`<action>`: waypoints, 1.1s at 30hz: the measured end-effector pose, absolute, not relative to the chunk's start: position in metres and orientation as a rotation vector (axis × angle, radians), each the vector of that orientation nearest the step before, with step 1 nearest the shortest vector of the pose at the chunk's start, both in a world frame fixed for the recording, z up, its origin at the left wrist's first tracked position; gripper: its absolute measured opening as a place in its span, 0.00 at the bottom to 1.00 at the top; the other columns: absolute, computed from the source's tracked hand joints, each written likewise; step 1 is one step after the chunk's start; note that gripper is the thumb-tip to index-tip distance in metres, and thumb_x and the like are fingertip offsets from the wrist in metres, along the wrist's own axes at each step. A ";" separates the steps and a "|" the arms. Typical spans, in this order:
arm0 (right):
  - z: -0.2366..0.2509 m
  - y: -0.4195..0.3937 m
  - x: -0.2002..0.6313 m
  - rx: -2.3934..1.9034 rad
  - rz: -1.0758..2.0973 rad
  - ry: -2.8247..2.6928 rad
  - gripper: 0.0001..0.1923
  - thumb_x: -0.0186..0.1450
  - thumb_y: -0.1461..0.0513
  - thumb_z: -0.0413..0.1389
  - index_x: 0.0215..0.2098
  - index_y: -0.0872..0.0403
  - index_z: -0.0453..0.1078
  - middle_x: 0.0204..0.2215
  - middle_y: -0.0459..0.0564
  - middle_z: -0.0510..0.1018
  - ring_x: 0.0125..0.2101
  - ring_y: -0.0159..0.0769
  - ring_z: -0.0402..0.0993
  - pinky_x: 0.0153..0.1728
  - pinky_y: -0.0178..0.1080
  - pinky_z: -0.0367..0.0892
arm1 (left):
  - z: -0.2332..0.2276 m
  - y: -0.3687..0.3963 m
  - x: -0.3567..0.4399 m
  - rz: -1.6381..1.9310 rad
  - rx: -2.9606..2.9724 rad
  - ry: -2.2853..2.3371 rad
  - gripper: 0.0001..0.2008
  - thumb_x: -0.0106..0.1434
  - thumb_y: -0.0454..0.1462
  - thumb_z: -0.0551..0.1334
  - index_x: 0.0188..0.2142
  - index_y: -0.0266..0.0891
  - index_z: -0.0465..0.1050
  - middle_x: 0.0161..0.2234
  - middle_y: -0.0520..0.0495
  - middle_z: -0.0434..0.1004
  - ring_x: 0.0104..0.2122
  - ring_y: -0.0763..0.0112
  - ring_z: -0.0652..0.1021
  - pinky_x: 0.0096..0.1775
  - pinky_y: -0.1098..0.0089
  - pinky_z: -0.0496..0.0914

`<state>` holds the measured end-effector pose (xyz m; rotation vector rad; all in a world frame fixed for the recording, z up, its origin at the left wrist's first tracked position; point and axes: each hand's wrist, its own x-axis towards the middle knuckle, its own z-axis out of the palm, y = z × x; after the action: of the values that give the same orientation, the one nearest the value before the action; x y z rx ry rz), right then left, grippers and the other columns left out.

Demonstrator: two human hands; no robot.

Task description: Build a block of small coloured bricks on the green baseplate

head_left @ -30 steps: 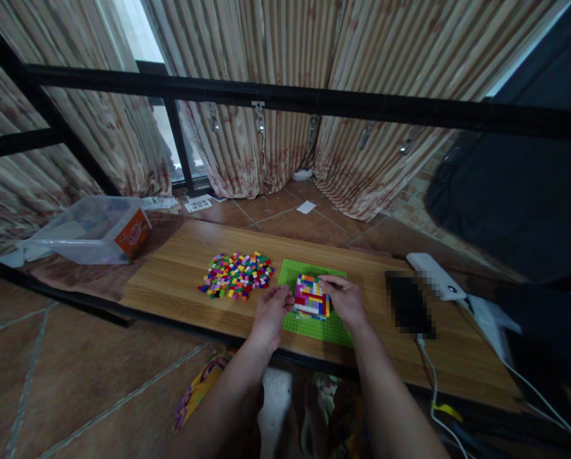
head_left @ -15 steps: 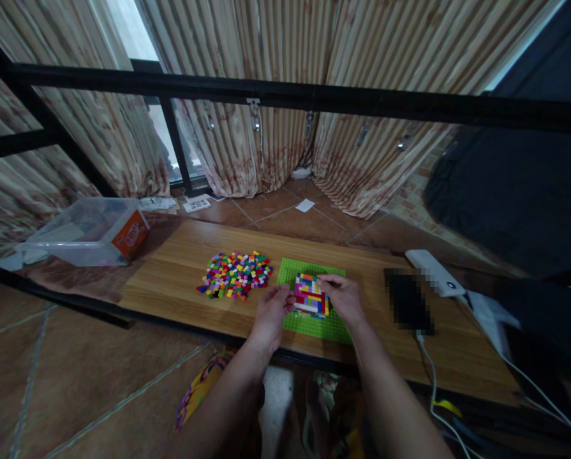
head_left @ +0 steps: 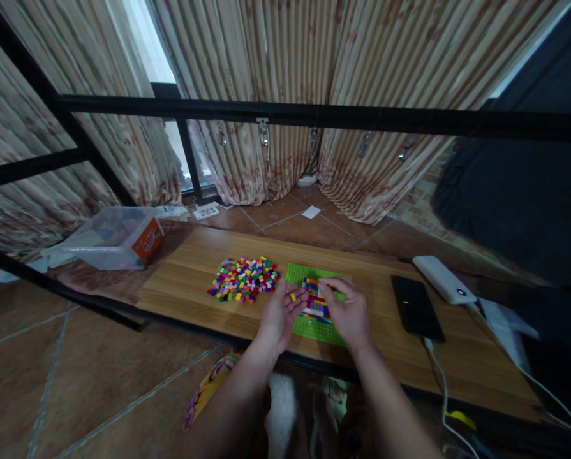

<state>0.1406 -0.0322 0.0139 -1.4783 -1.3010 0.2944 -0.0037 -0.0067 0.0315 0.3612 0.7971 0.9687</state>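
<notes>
My left hand (head_left: 280,312) is turned palm up at the left side of the green baseplate (head_left: 295,273), its fingers loosely curled. A small yellow toy brick (head_left: 293,297) rests on those fingers. Over the right part of the plate, my right hand (head_left: 348,308) has thumb and forefinger pinched together at the upper edge of a built block of multicoloured bricks (head_left: 316,308). Whatever is between these fingertips is too small to make out. Both hands partly cover the block.
A heap of loose coloured bricks (head_left: 245,279) lies left of the plate on the wooden table (head_left: 175,280). To the right are a black phone (head_left: 416,308) with a cable and a white power strip (head_left: 441,280). A clear plastic box (head_left: 115,239) stands beyond the left end.
My left hand has rolled palm upward, bringing the yellow brick into sight. My right hand stays pinched at the block's upper edge. The whole view has shifted slightly.
</notes>
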 end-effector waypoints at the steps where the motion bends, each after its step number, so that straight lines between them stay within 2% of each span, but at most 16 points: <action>1: 0.018 -0.035 0.133 -1.459 0.304 -1.367 0.10 0.64 0.56 0.55 0.36 0.49 0.77 0.35 0.50 0.79 0.38 0.39 0.74 0.42 0.42 0.68 | 0.031 -0.007 -0.003 0.975 0.360 0.783 0.19 0.58 0.52 0.64 0.33 0.36 0.73 0.35 0.41 0.79 0.37 0.65 0.79 0.42 0.67 0.72; 6: 0.022 -0.039 0.105 -1.561 0.266 -1.586 0.07 0.63 0.59 0.57 0.36 0.49 0.77 0.35 0.50 0.78 0.39 0.40 0.72 0.43 0.43 0.65 | 0.029 -0.007 -0.002 1.028 0.366 0.746 0.19 0.57 0.52 0.64 0.33 0.36 0.74 0.31 0.46 0.77 0.34 0.69 0.77 0.40 0.70 0.70; 12: 0.016 -0.035 0.100 -1.617 0.200 -1.564 0.08 0.65 0.60 0.53 0.35 0.50 0.75 0.35 0.50 0.77 0.40 0.41 0.71 0.43 0.43 0.64 | 0.034 -0.012 -0.001 0.970 0.424 0.662 0.22 0.56 0.53 0.64 0.38 0.36 0.75 0.38 0.43 0.79 0.44 0.65 0.77 0.46 0.69 0.69; 15: 0.018 -0.035 0.111 -1.590 0.218 -1.551 0.10 0.67 0.58 0.51 0.35 0.50 0.74 0.36 0.51 0.76 0.39 0.40 0.71 0.42 0.42 0.65 | 0.036 -0.012 -0.003 0.961 0.459 0.673 0.23 0.55 0.54 0.64 0.39 0.37 0.74 0.41 0.41 0.78 0.45 0.63 0.76 0.46 0.68 0.69; 20: 0.013 -0.037 0.155 -1.821 0.147 -1.256 0.13 0.66 0.56 0.48 0.38 0.54 0.72 0.33 0.54 0.78 0.33 0.41 0.74 0.36 0.41 0.65 | 0.033 -0.007 -0.007 1.033 0.505 0.871 0.22 0.53 0.51 0.66 0.39 0.36 0.75 0.43 0.41 0.78 0.42 0.64 0.77 0.42 0.67 0.69; 24: 0.002 -0.034 0.176 -1.956 0.133 -1.330 0.11 0.65 0.57 0.49 0.34 0.52 0.72 0.30 0.52 0.79 0.30 0.40 0.74 0.34 0.40 0.63 | 0.030 -0.004 -0.008 1.025 0.519 0.974 0.22 0.52 0.51 0.67 0.36 0.35 0.75 0.39 0.41 0.79 0.37 0.67 0.78 0.38 0.69 0.68; 33: 0.000 -0.022 0.169 -1.948 0.123 -1.502 0.11 0.64 0.63 0.48 0.32 0.53 0.72 0.31 0.50 0.76 0.32 0.38 0.72 0.35 0.38 0.63 | 0.030 -0.005 -0.005 0.976 0.576 1.013 0.20 0.50 0.49 0.68 0.34 0.34 0.76 0.36 0.41 0.80 0.34 0.67 0.78 0.36 0.70 0.67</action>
<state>0.1694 -0.0224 -0.0002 -1.9476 -1.5021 0.1231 -0.0048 -0.0051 0.0305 0.5764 1.0129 0.9757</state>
